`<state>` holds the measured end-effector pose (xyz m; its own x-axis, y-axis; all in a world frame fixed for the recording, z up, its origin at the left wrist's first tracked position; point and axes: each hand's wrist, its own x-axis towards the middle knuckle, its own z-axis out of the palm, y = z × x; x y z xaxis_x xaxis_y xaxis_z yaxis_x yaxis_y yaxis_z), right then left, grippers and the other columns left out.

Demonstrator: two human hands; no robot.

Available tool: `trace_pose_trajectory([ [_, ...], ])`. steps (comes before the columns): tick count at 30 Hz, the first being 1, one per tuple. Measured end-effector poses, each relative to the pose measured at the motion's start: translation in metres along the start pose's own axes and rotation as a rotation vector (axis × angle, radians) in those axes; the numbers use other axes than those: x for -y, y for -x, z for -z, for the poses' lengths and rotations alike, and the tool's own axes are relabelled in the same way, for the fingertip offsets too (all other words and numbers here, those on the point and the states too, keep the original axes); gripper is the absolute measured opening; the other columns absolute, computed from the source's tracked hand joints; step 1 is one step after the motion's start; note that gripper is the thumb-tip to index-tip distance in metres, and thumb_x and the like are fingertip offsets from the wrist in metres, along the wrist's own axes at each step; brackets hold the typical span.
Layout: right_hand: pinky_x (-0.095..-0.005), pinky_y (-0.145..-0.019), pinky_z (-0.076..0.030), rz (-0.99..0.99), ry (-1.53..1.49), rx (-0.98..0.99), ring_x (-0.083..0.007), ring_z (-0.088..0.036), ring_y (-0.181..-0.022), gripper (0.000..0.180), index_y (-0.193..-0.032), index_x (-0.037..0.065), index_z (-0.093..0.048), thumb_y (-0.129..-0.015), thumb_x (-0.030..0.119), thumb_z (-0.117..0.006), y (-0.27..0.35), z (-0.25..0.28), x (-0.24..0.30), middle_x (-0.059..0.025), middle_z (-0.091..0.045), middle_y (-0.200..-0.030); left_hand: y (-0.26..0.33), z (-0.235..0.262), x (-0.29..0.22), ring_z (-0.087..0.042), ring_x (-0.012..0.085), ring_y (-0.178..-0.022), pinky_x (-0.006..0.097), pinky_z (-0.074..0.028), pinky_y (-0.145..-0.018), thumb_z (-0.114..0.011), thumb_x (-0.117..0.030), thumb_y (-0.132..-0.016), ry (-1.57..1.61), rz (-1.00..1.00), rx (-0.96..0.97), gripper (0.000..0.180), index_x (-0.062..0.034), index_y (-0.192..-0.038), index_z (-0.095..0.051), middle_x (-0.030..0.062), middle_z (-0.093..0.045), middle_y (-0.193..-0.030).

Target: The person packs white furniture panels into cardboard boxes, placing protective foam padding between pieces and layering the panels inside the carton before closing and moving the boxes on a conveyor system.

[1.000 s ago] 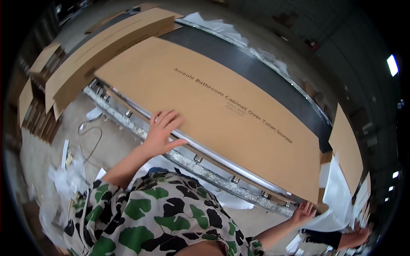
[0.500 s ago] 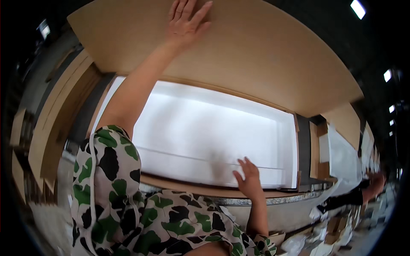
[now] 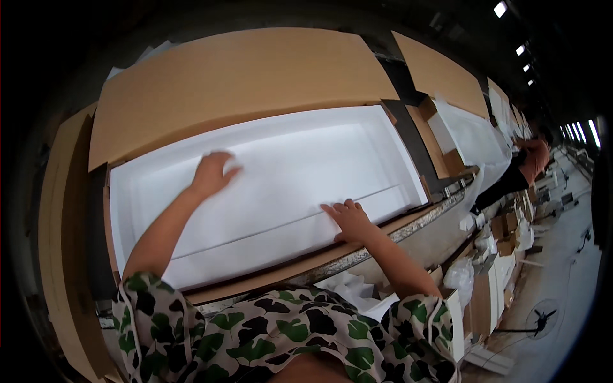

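In front of me lies a long, shallow cardboard box with its big brown flap [image 3: 249,80] folded back on the far side. White foam lining [image 3: 377,121] with raised edges fills it, and a thin seam runs lengthwise near its front. My left hand [image 3: 214,173] is over the left half of the white lining, thumb apart from slightly blurred fingers, with nothing in it. Near the front seam, right of the middle, my right hand [image 3: 350,220] has its fingers spread and is empty. I cannot tell whether either hand touches the foam.
Another cardboard box [image 3: 64,242] stands close on the left. To the right, an open box [image 3: 440,137] has white wrapping [image 3: 472,137] draped over it, with a person [image 3: 533,159] beyond. Cardboard and packing scraps lie right of the line, near a fan [image 3: 543,318].
My left hand has left the raised flap and come down over the foam. The flap now leans farther back. My view has turned to the right.
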<state>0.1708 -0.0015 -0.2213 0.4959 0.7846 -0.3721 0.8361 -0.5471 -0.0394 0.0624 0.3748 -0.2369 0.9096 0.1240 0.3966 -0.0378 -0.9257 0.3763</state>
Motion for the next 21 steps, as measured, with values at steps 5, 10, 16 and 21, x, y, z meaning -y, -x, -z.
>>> trace_pose_trajectory([
  [5, -0.0384, -0.080, -0.043, 0.051, 0.305, -0.027, -0.0284, -0.044, -0.102, 0.075, -0.113, 0.014, -0.057, -0.047, 0.041, -0.081, -0.002, 0.012, 0.017, -0.0136, -0.052, -0.106, 0.157, 0.035, -0.027, -0.054, 0.0326, -0.102, 0.039, -0.041, -0.090, -0.058, -0.043, -0.084, 0.021, 0.079, 0.595, 0.044, -0.0021, -0.101, -0.063, 0.0166, -0.061, -0.106],
  [10, -0.0425, -0.081, -0.045, -0.009, 0.002, 0.067, -0.0344, -0.047, -0.103, 0.065, -0.081, 0.005, -0.069, -0.059, 0.066, -0.066, 0.020, 0.010, -0.016, -0.0172, -0.058, -0.098, 0.172, 0.108, -0.071, -0.060, 0.0303, -0.083, 0.036, -0.046, -0.075, -0.046, -0.056, -0.085, 0.024, 0.517, 1.054, 0.054, -0.0065, -0.093, -0.067, 0.0155, -0.065, -0.086],
  [16, -0.0441, -0.084, -0.043, -0.291, -0.278, -0.012, -0.0337, -0.052, -0.093, 0.066, -0.072, 0.004, -0.067, -0.074, 0.068, -0.051, 0.052, 0.015, -0.012, -0.0145, -0.064, -0.088, 0.197, 0.112, -0.058, -0.057, 0.0163, -0.074, 0.031, -0.046, -0.068, -0.060, -0.053, -0.080, 0.284, 0.576, 1.064, 0.046, -0.0088, -0.091, -0.069, 0.0066, -0.065, -0.079],
  [21, -0.0377, -0.077, -0.044, -0.244, -0.427, -1.202, -0.0306, -0.053, -0.088, 0.016, -0.080, 0.006, -0.062, -0.079, 0.022, -0.065, 0.090, 0.000, 0.014, -0.0112, -0.062, -0.091, 0.187, 0.087, -0.023, -0.053, 0.0139, -0.070, 0.027, -0.046, -0.066, -0.054, -0.048, -0.086, 0.397, 0.797, 1.224, 0.048, -0.0016, -0.090, -0.064, 0.0032, -0.061, -0.083],
])
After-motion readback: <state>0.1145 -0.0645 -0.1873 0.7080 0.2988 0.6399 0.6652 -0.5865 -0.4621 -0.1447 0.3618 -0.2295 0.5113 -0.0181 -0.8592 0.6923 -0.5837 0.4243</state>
